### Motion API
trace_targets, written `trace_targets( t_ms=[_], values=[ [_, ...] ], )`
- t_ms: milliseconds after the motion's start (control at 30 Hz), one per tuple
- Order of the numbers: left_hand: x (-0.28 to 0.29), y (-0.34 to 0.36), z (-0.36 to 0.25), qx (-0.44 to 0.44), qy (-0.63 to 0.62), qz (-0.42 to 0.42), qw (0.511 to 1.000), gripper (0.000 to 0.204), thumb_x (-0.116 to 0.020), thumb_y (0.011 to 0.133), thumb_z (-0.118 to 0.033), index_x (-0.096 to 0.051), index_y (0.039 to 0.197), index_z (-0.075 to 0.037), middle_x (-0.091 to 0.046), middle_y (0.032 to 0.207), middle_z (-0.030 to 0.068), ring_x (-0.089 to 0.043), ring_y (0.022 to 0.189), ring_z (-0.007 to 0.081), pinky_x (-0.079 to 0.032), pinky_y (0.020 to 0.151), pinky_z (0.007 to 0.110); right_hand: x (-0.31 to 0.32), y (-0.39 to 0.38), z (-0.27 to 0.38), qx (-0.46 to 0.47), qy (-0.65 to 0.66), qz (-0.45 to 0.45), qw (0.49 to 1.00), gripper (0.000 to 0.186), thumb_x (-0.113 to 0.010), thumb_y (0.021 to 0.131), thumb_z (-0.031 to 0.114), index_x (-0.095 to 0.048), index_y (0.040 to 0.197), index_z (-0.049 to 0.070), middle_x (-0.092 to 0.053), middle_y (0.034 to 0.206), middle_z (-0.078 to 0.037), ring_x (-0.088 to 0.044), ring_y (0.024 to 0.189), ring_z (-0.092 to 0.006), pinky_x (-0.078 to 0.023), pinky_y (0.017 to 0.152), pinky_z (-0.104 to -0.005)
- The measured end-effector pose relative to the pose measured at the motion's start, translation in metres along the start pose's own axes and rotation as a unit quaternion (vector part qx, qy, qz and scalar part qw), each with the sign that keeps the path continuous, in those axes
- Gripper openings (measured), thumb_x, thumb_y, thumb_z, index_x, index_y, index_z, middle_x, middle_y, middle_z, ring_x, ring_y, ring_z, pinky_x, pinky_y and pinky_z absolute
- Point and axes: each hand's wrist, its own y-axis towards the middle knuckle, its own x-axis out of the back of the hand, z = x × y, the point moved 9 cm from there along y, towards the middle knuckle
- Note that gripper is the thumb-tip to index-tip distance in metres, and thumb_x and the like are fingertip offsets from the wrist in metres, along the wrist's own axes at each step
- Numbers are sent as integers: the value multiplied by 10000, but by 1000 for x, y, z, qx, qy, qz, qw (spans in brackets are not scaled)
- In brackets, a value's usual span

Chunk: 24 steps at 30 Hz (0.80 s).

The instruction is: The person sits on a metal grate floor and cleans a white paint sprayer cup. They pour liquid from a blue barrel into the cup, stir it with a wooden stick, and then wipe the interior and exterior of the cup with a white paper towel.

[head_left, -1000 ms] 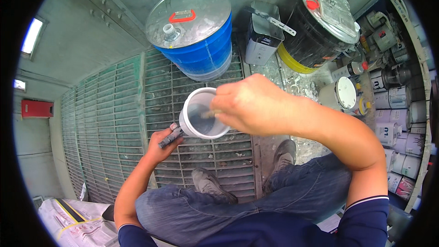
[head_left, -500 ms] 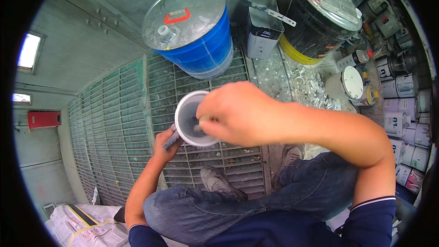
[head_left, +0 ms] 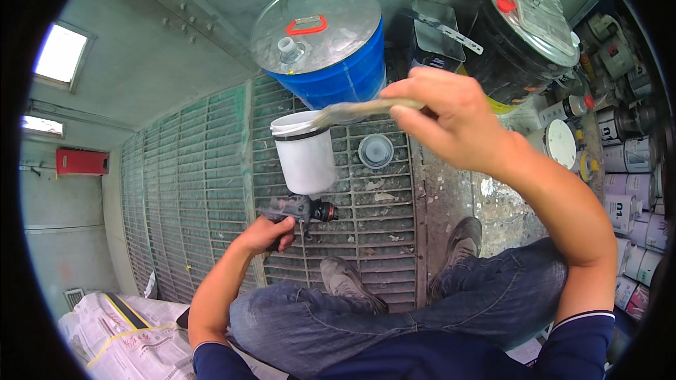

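Newsprint [head_left: 134, 338], taped with a yellow strip, lies at the lower left. To its right, the left hand [head_left: 273, 231] has its fingers wrapped round the grip of a dark, pistol-shaped tool [head_left: 289, 206] with an orange-ringed nose. That tool looks stiff and fairly heavy, best held by the grip. Right above it stands a white, round-walled plastic pot [head_left: 308, 165], nearly upright over the metal grating [head_left: 183, 190]; whether it is joined to the tool I cannot tell. The pot seems light and firm but perhaps slippery if wet, so the wall below its rim is the place to grasp. Behind it is a blue steel drum [head_left: 352, 83]. A pale, narrow, brush-like stick [head_left: 366, 107], blurred, has its tip at the pot's rim; it should be light and rigid, easily pinched by its end. A grey round cup-like piece [head_left: 376, 150] sits beneath. The right hand [head_left: 451, 116] holds the stick's far end, thumb and fingers closed together.
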Motion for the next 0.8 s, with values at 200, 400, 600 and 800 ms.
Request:
trace_targets(
  t_ms=[200,400,600,800],
  values=[
    [5,-1,4,6,-3,3,1000,450,-643,992,-474,-544,776,-92,-546,620,37,-535,564,157,-431,547,315,-14,2,19,29,49,-3,998,196,-703,887,118,-687,1067,41,-605,793,-92,-616,692,-259,-495,604,-371],
    [8,-4,8,4,-42,33,999,448,-659,972,-497,-531,806,-101,-524,615,29,-525,566,162,-430,549,328,8,0,-13,-63,61,-25,996,157,-680,914,119,-713,1023,12,-639,820,-113,-630,682,-223,-497,626,-328],
    [10,-6,-8,-9,-54,31,998,435,-705,942,-492,-537,853,-100,-533,604,42,-531,558,167,-434,529,336,-28,-10,-24,-73,98,96,988,176,-672,922,147,-719,1025,12,-673,862,-109,-650,757,-230,-511,671,-359],
    [16,-10,-14,-25,-67,51,996,442,-723,924,-499,-552,883,-94,-534,592,39,-526,544,164,-431,521,328,-11,2,-44,-173,241,34,954,201,-663,968,176,-739,1087,32,-638,818,26,-540,736,-65,-456,655,-253]
  ],
)
